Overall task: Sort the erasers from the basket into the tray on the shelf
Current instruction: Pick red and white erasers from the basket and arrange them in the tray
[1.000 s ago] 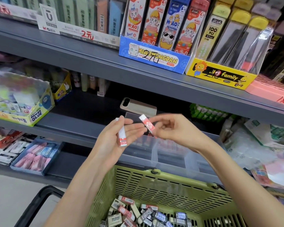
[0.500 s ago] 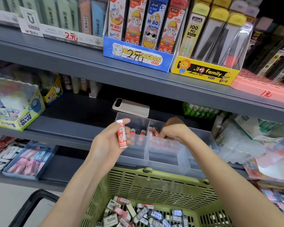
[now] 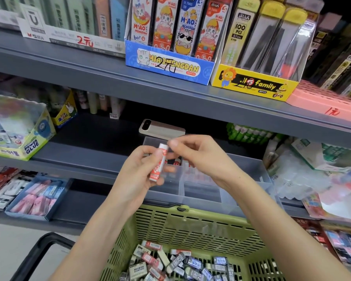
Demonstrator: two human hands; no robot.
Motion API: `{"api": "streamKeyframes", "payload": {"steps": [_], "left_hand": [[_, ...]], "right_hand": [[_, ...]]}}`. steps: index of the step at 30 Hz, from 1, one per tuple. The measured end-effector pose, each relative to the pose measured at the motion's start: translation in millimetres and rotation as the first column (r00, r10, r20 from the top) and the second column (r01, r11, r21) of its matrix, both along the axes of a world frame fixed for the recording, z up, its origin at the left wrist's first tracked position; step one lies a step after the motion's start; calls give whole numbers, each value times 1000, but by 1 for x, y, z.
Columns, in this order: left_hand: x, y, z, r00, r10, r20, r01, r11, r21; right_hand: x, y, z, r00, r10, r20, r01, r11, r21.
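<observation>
One red eraser (image 3: 158, 163) stands upright between the two hands, just above the clear tray (image 3: 247, 171) on the shelf (image 3: 93, 157). The left hand (image 3: 138, 173) grips its lower part with curled fingers, and the right hand (image 3: 199, 157) pinches its white top end. I judge this step to be handing the eraser over for placing. Next it should go down into the compartment where red ones seem to stand. Many erasers (image 3: 170, 262) wait in the green basket (image 3: 190, 226).
</observation>
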State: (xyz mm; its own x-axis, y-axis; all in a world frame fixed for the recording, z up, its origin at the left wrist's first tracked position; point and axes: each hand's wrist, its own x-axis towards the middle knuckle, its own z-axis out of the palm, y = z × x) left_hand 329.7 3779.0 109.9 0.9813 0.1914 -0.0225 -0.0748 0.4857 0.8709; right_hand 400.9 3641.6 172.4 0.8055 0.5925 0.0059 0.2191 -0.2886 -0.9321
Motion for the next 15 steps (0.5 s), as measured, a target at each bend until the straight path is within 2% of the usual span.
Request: {"api": "streamKeyframes", "payload": {"steps": [3, 5, 8, 9, 11, 13, 15], "left_hand": [[-1, -2, -3, 999, -16, 33, 14, 998, 64], [-1, -2, -5, 998, -15, 57, 7, 992, 124], [-2, -3, -6, 996, 45, 79, -66, 954, 293], [-2, -3, -7, 993, 86, 84, -112, 917, 383], [-2, -4, -9, 980, 163, 111, -197, 785, 587], [-2, -7, -12, 972, 189, 142, -230, 617, 752], [-1, -9, -15, 967, 172, 187, -247, 470, 847]], "right_hand": [[-3, 3, 2, 1000, 24, 4, -24, 999, -44], [3, -4, -1, 999, -3, -49, 3, 1000, -13], [25, -25, -3, 953, -222, -206, 247, 964, 103], [34, -33, -4, 925, -311, -219, 338, 936, 99], [51, -45, -12, 889, -436, -141, 436, 899, -30], [62, -50, -25, 889, -456, -42, 440, 876, -199], [67, -49, -36, 904, -429, 2, 411, 864, -291]]}}
